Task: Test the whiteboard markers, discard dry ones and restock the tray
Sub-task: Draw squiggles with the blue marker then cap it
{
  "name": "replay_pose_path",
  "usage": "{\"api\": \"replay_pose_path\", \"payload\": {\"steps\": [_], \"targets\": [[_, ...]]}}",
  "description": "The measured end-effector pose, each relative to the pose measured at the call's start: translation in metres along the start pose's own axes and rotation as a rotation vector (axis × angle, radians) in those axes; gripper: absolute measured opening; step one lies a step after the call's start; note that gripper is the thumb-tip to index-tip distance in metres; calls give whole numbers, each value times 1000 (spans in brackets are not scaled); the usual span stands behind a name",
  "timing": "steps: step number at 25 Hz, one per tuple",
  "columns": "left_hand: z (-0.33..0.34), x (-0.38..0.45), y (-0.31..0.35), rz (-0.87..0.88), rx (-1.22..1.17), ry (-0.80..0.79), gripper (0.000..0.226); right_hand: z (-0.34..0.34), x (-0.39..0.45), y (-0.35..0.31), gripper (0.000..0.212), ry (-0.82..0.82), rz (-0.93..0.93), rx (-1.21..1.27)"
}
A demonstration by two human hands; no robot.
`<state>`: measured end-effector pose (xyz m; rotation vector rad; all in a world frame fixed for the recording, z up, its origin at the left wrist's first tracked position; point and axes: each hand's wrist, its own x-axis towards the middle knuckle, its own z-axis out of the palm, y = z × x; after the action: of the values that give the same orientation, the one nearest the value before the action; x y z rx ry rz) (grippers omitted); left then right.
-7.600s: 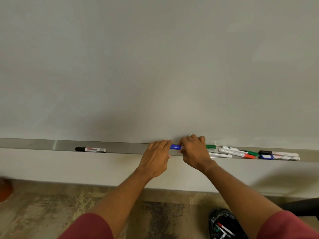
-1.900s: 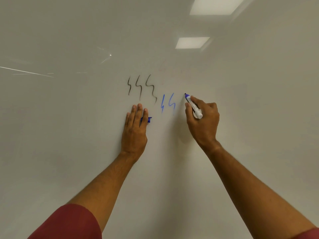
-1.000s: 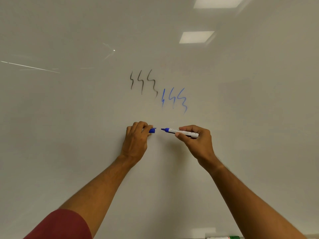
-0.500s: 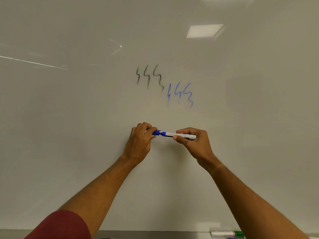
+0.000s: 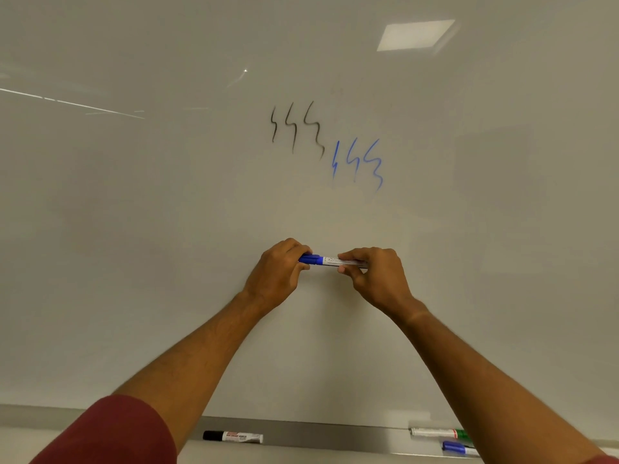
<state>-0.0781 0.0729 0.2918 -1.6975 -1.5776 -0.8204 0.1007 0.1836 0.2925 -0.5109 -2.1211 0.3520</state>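
- Blue marker (image 5: 338, 261) is held level in front of the whiteboard (image 5: 167, 229), well above the tray (image 5: 335, 433), between both hands.
- Left hand (image 5: 278, 272) has its fingers curled round the blue cap (image 5: 310, 258), which sits on the marker's tip end; right hand (image 5: 375, 276) pinches the white barrel between thumb and fingers. Gripping opposite ends lets the person push cap and barrel together along one line, so the step in hand looks like recapping.
- Blue squiggles (image 5: 358, 162) on the whiteboard, just right of and slightly below the black squiggles (image 5: 296, 128), read clear and unbroken, which suggests this marker writes well and belongs back on the tray, not among the discards.
- Black-capped marker (image 5: 232, 437) lies flat on the tray left of centre, apart from the others; its white barrel carries a red label band with small print too fine to read.
- Near the tray's right end lie a green-capped marker (image 5: 438, 433) and a blue-capped marker (image 5: 459, 447), partly hidden by the right forearm. They lie close together there, probably still waiting for their test.
- Print on the held marker's barrel is a thin dark line of text, also illegible.
- Red sleeve (image 5: 110, 433) covers the left upper arm at the lower edge of the view.
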Motion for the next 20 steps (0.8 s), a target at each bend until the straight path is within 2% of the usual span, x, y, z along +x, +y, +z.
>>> {"api": "replay_pose_path", "payload": {"steps": [5,12,16,20], "targets": [[0,-16,3,-81,-16,-71,27,10,-5,-3,24,-73,31,-58],[-11,-41,4,-144,10,-118,23,33,-20,-9,20,-171,28,-16],[-18,-58,-1,-329,-44,-56,23,43,-22,-18,25,-200,39,111],[-26,-79,-10,-428,-64,-46,23,60,-33,-18,24,-189,149,262]]}}
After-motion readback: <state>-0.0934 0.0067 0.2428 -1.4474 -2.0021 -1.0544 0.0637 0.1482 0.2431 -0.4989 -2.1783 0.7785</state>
